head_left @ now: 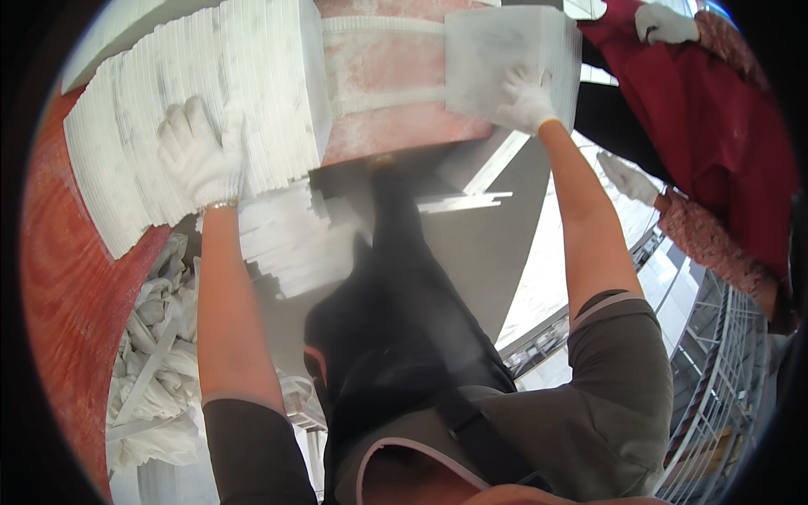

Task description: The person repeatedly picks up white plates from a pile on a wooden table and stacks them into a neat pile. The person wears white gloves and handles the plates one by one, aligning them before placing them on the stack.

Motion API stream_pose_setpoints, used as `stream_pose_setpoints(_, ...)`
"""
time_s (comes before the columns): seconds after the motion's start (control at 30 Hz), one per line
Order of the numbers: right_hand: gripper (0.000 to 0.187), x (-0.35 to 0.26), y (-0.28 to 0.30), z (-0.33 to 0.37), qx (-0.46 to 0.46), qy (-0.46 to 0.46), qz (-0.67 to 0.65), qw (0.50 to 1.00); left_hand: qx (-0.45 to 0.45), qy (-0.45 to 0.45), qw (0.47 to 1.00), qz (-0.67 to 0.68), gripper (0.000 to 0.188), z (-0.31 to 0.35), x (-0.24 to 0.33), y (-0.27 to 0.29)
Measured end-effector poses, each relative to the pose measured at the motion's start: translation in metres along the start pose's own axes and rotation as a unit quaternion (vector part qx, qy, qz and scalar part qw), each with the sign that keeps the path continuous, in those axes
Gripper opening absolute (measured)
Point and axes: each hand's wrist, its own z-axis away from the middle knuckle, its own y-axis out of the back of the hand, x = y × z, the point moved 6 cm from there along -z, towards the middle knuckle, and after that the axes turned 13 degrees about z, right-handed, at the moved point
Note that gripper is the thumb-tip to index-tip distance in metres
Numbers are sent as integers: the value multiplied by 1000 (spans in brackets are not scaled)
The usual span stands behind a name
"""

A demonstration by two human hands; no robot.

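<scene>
A long row of thin white sheets, standing on edge and packed together, fills the upper left. My left hand, in a white knit glove, lies on their edges with its fingers stretched out. At the upper right, a second stack of white sheets shows a broad, faintly grey-marked face. Against that stack's face rests my right hand, gloved too, its fingers spread rather than wrapped round anything. Both stacks sit on a red work surface, with a bare dusty stretch between them.
Crumpled whitish plastic sheeting lies in a heap below the left stack. More white strips lie on the grey floor. A co-worker in a dark red apron stands close at right, with white gloves. Metal wire racks are at lower right.
</scene>
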Motion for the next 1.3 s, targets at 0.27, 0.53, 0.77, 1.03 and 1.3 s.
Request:
stream_pose_setpoints(0.27, 76, 40, -18, 3, 93, -30, -177, 979, -40, 10, 999, -35, 68, -7, 2, 1)
stream_pose_setpoints(0.53, 112, 69, -95, 3, 104, -129, -356, 920, 24, -14, 1000, -15, 64, 5, -5, -3)
stream_pose_setpoints(0.77, 111, 71, -98, -4, 63, -9, -453, 889, 40, 13, 999, -4, 65, 9, -7, -1)
stream_pose_setpoints(1.03, 74, 101, -33, -20, 12, -79, -195, 978, 50, 24, 995, 80, 55, 6, 1, 4)
stream_pose_setpoints(1.3, 50, 121, 67, -148, 193, 5, 66, 979, -30, 375, 624, 684, 38, 99, 311, -91)
